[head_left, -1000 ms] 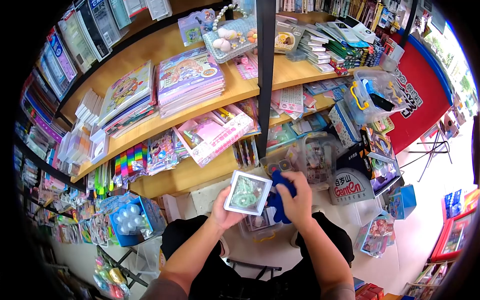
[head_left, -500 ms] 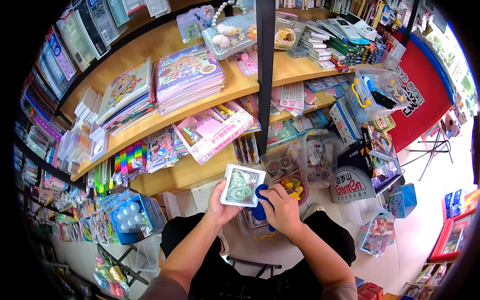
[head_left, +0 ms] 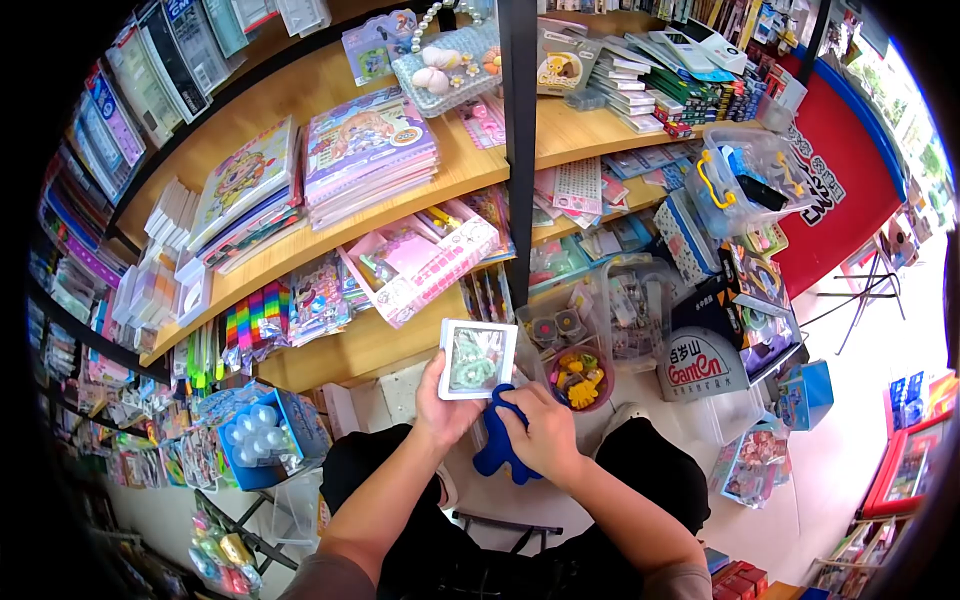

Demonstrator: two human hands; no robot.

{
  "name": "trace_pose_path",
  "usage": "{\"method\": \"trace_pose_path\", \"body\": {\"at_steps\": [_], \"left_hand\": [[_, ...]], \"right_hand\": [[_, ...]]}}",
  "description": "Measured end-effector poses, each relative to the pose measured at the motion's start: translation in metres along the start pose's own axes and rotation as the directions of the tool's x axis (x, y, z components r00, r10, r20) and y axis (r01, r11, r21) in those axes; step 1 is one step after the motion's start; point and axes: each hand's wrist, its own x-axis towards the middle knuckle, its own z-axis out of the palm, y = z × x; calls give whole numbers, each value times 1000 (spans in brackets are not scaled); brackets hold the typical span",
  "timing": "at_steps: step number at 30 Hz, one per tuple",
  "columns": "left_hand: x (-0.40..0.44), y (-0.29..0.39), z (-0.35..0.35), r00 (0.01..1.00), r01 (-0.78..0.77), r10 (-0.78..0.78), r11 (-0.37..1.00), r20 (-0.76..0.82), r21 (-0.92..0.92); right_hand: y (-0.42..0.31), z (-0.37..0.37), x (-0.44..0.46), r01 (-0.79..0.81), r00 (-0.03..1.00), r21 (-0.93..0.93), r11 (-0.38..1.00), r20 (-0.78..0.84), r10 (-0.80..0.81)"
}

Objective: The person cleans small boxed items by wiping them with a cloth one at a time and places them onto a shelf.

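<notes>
My left hand [head_left: 440, 408] grips the lower left edge of a square white-framed display box [head_left: 478, 362] with a clear front. Something pale green, like a coiled beaded string, shows inside it. My right hand [head_left: 540, 432] is closed around a dark blue cloth [head_left: 500, 455], which hangs below the fingers in uneven lobes. The top of the cloth is by the lower right corner of the box; whether they touch I cannot tell. Both hands are above the floor, between my knees.
Ahead stands a wooden shelf [head_left: 330, 232] with stacked books and a pink box [head_left: 420, 265]. Right of my hands are a round tub [head_left: 606, 385] with yellow items, a clear bin [head_left: 638, 340] and cartons. A blue box [head_left: 300, 425] stands to the left.
The display box has moved slightly left and down and turned more upright. My right hand has shifted down and left, and more of the blue cloth now hangs in view below it.
</notes>
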Motion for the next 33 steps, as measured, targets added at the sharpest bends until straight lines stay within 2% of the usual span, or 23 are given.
{"method": "trace_pose_path", "body": {"at_steps": [1,5,8,10,11,12,13,14,16,17,18,20,21,24,29,32,33], "left_hand": [[0,-3,-1,1000,-25,25,1000,-15,5],[-3,-9,-1,993,99,-92,989,-67,112],[1,-9,0,985,172,-172,985,-24,8],[3,-7,-1,991,133,-133,991,8,11],[3,-6,-1,993,122,-121,992,7,-15],[2,-3,0,994,106,-106,994,4,-41],[0,3,3,993,110,-112,993,42,51],[0,4,5,996,80,-81,996,33,43],[0,1,7,1000,25,-26,999,13,29],[-1,2,3,996,81,-81,997,22,-5],[-1,2,2,998,64,-64,998,19,4],[1,-2,4,999,35,-35,999,17,21],[1,-5,5,1000,12,-12,1000,-20,1],[-2,-10,5,996,90,-90,995,-21,37],[-2,-21,-5,978,173,-162,982,-128,80],[-6,-21,-3,956,209,-160,960,-245,187],[-6,-22,-4,955,232,-185,953,-233,193]], "right_hand": [[-2,3,0,-11,1000,25,1000,0,11],[-16,13,4,37,998,160,986,43,-45],[-18,15,5,38,976,393,919,183,-119],[-19,12,7,12,959,506,863,240,-153],[-18,5,5,-67,944,510,857,311,-111],[-16,0,5,-41,962,497,867,254,-100],[-13,-5,5,-17,976,483,875,197,-90],[-11,-10,5,6,987,469,883,137,-79],[-8,-20,4,-250,968,323,913,64,242],[-4,-19,3,-261,963,282,923,17,267],[1,-16,3,-273,957,242,931,-34,289],[1,-4,-1,-131,985,87,988,-104,140],[-1,3,-2,-115,986,105,988,-112,126],[-15,11,0,-64,993,182,981,-85,80],[-24,17,2,-95,995,204,974,8,96],[-24,14,7,-179,984,287,941,35,176],[-23,12,10,-185,983,299,936,38,182]]}}
